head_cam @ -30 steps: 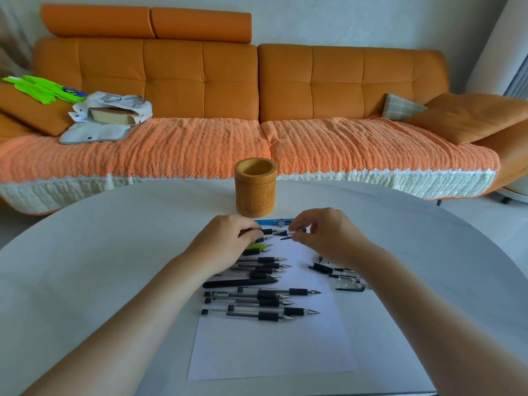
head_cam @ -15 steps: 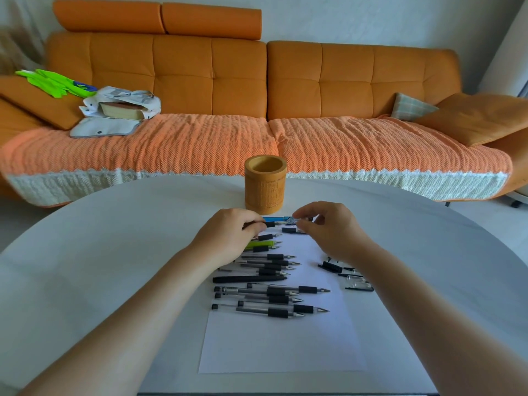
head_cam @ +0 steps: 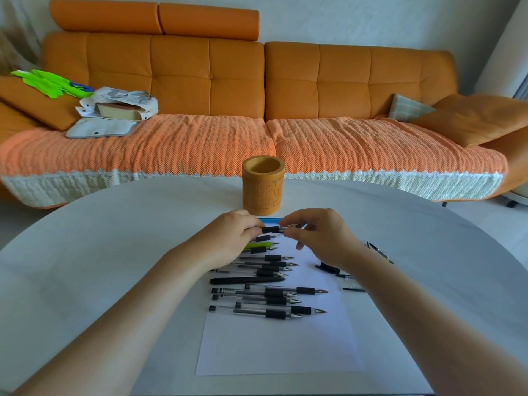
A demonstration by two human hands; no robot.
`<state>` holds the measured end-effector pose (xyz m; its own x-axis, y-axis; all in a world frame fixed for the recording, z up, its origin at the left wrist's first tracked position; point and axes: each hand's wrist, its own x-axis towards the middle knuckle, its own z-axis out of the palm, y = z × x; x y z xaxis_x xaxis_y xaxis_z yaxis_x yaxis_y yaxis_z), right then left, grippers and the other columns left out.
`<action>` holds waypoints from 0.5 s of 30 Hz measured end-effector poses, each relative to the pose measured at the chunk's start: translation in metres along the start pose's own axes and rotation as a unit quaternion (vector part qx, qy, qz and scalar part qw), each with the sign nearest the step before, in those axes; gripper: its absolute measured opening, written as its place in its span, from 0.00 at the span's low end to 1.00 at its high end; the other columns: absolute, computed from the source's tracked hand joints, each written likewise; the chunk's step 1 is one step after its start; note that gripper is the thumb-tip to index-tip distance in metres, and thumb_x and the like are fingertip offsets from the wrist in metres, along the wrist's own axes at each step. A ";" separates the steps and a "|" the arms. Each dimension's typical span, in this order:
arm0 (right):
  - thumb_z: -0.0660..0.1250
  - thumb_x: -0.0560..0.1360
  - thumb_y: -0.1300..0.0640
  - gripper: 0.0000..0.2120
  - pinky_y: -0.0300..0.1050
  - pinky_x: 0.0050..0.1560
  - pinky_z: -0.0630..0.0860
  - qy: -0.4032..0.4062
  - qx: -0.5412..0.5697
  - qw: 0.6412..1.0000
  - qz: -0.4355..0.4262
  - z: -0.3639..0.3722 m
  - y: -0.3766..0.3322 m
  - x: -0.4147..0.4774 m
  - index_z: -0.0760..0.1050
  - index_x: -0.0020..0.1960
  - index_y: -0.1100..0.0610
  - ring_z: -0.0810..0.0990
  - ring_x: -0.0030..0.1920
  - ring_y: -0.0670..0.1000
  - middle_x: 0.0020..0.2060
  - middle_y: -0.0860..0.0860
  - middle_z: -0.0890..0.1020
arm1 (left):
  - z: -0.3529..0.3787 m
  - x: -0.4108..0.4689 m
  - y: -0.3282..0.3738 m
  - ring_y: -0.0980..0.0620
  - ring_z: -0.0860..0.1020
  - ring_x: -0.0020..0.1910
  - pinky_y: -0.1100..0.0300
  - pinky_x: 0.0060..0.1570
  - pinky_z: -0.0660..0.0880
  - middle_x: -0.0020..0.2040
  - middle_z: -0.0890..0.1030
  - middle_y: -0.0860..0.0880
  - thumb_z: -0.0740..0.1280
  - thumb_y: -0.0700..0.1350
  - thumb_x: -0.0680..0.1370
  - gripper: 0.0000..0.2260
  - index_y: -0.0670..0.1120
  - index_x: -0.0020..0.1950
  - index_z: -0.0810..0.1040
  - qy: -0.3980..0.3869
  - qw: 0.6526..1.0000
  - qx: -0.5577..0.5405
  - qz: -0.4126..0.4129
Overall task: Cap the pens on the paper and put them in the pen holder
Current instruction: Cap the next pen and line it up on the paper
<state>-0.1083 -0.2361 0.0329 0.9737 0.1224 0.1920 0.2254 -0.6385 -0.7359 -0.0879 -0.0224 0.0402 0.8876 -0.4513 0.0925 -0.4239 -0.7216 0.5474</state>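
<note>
A white sheet of paper (head_cam: 280, 344) lies on the round grey table with several uncapped pens (head_cam: 268, 298) in rows on its far half. My left hand (head_cam: 228, 241) grips a black-gripped pen (head_cam: 271, 229) by its barrel, just above the paper's far end. My right hand (head_cam: 317, 235) pinches a clear cap (head_cam: 293, 225) at that pen's tip. The wooden pen holder (head_cam: 263, 186) stands upright just beyond both hands, and no pen shows in its opening.
Several loose caps (head_cam: 331, 268) lie on the table right of the paper. A blue strip (head_cam: 271, 220) sits at the paper's far edge. Behind the table runs an orange sofa (head_cam: 257, 90) with a book, bags and cushions.
Both hands have lifted the pen slightly and closed toward each other, bringing the cap to the pen's tip. The view has shifted a little.
</note>
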 end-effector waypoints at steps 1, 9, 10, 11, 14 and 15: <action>0.71 0.75 0.55 0.07 0.34 0.39 0.77 0.002 0.002 1.000 0.001 0.001 0.000 -0.001 0.83 0.53 0.48 0.83 0.33 0.45 0.40 0.41 0.84 | -0.001 -0.001 0.000 0.55 0.75 0.50 0.60 0.51 0.72 0.53 0.78 0.52 0.61 0.48 0.82 0.11 0.51 0.60 0.80 0.000 1.000 0.005 0.000; 0.72 0.75 0.53 0.07 0.34 0.36 0.77 -0.006 -0.012 1.000 -0.001 0.009 0.000 -0.008 0.83 0.52 0.48 0.81 0.32 0.44 0.36 0.42 0.83 | -0.007 -0.006 -0.003 0.63 0.76 0.38 0.65 0.38 0.68 0.40 0.79 0.60 0.72 0.46 0.75 0.05 0.54 0.50 0.84 0.034 0.999 -0.007 0.011; 0.72 0.75 0.54 0.07 0.33 0.36 0.76 -0.006 -0.010 1.000 0.003 0.009 -0.001 -0.009 0.83 0.53 0.48 0.81 0.31 0.43 0.36 0.42 0.83 | -0.006 -0.006 -0.003 0.63 0.76 0.40 0.65 0.40 0.69 0.40 0.79 0.60 0.74 0.45 0.74 0.06 0.53 0.49 0.83 0.047 0.999 -0.010 0.014; 0.72 0.75 0.54 0.07 0.35 0.36 0.78 -0.005 0.001 1.000 0.010 0.010 -0.002 -0.009 0.83 0.53 0.49 0.80 0.30 0.43 0.36 0.42 0.84 | -0.005 -0.005 -0.003 0.63 0.77 0.41 0.65 0.42 0.70 0.40 0.79 0.60 0.75 0.45 0.73 0.06 0.54 0.48 0.83 0.055 0.998 -0.010 0.018; 0.71 0.75 0.57 0.07 0.38 0.36 0.79 -0.001 0.064 0.997 0.037 0.010 -0.006 -0.009 0.84 0.53 0.53 0.78 0.28 0.45 0.36 0.44 0.85 | -0.004 -0.006 -0.003 0.61 0.76 0.41 0.62 0.41 0.71 0.41 0.79 0.60 0.74 0.46 0.73 0.05 0.56 0.47 0.82 0.073 0.997 -0.005 0.023; 0.71 0.75 0.57 0.07 0.38 0.35 0.79 0.003 0.074 0.996 0.039 0.010 -0.007 -0.009 0.84 0.53 0.53 0.77 0.28 0.45 0.35 0.45 0.85 | -0.004 -0.006 -0.003 0.60 0.76 0.40 0.60 0.40 0.71 0.41 0.79 0.60 0.73 0.47 0.74 0.04 0.56 0.48 0.82 0.077 0.997 0.001 0.023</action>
<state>-0.1185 -0.2251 0.0295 0.9885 0.0717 0.1330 0.1508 -0.5268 -0.8365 -0.0906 -0.0152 0.0414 0.8844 -0.3983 0.2432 -0.4646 -0.7032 0.5382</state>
